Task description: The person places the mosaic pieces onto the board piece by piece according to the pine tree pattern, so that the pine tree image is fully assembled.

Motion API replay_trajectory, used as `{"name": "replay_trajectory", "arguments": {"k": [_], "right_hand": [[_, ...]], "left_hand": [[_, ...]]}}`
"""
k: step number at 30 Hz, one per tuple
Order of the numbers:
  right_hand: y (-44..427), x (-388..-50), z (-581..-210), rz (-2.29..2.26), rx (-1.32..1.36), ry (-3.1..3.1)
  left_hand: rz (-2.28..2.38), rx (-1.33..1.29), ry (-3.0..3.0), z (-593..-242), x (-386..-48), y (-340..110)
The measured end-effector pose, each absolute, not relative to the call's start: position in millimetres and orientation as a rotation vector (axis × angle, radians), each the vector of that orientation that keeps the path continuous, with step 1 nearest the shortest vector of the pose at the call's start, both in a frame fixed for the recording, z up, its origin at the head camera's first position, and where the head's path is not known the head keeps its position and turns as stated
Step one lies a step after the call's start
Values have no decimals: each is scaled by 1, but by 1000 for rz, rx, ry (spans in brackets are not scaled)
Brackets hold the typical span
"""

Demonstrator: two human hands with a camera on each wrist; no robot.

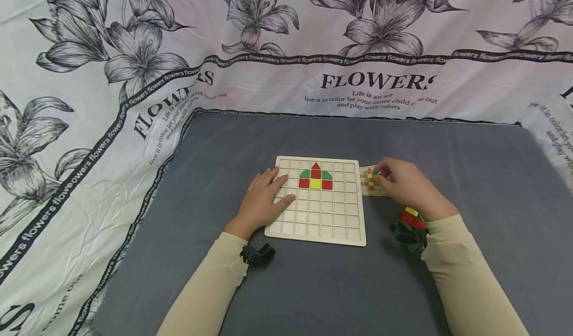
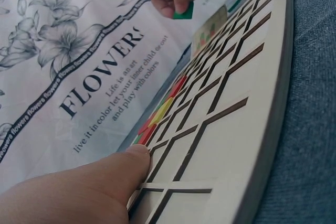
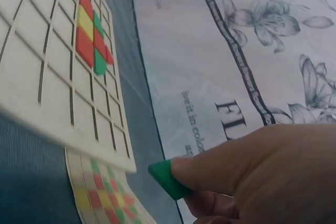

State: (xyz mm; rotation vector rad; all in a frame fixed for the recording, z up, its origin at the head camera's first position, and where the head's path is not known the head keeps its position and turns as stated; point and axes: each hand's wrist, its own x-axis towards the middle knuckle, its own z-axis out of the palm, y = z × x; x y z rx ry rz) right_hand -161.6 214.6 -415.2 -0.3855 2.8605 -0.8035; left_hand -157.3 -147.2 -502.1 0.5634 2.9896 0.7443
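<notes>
Steadying grid board (image 1: 320, 217): my left hand (image 1: 261, 199), fingers spread, presumably against sliding. Near patterned card (image 1: 369, 179): green piece (image 3: 167, 178), pinched in my right hand's (image 1: 409, 184) fingers.

Two long sleeves on my head feed, plain pale beige: left sleeve (image 1: 203, 286), right sleeve (image 1: 470, 271), matching cloth. Both end at the wrist; I note soft creases near the cuffs, plainest on the right. Black fitting worn at each wrist: left wrist fitting (image 1: 257, 254), right wrist fitting (image 1: 412, 235). Each has a curved, band-like part jutting inward from the cuff; finer detail too small for me to read from here. Left grip (image 1: 261, 197) and right grip (image 1: 411, 186) bare, cuff to fingertips.
</notes>
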Motion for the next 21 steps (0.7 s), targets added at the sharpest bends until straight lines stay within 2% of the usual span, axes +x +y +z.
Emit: {"name": "replay_trajectory", "arguments": {"k": [21], "right_hand": [[140, -200, -435, -888, -586, 2798]], "left_hand": [[723, 558, 3000, -501, -157, -146]]}}
